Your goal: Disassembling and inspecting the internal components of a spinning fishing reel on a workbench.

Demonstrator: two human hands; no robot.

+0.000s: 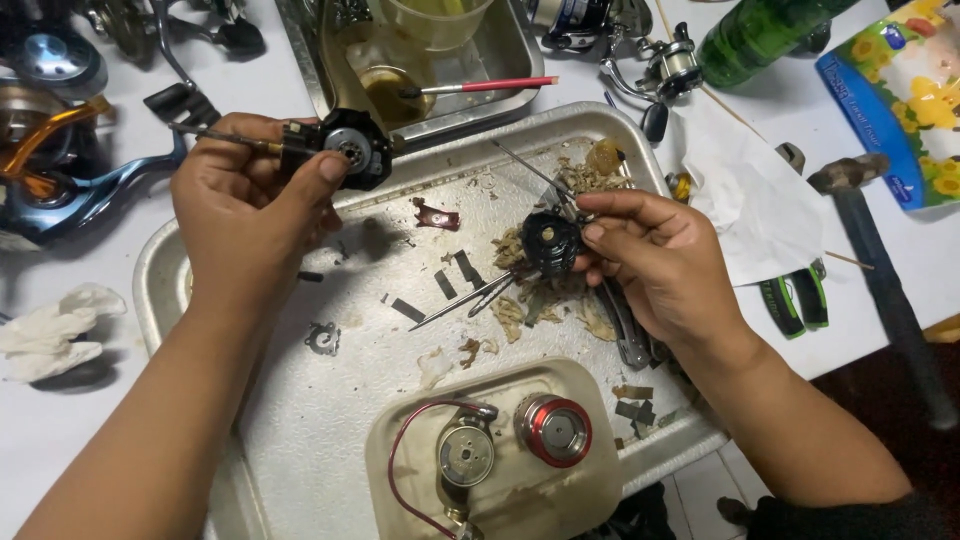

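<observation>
Hands closed, our left hand (250, 190) pinches the stiff black reel part (350, 145) at ten o'clock, our right hand (655, 255) the small greasy gear housing (550, 240) by its rim.

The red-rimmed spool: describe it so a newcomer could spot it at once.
Find the big metal tray. At its near edge sits a small beige dish. The spool lies in it, red-rimmed, right of a plain silver disc.

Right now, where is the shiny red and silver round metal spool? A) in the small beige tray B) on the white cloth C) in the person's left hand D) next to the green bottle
A: the red and silver round metal spool lies in the small beige tray, untouched by either hand.
</observation>
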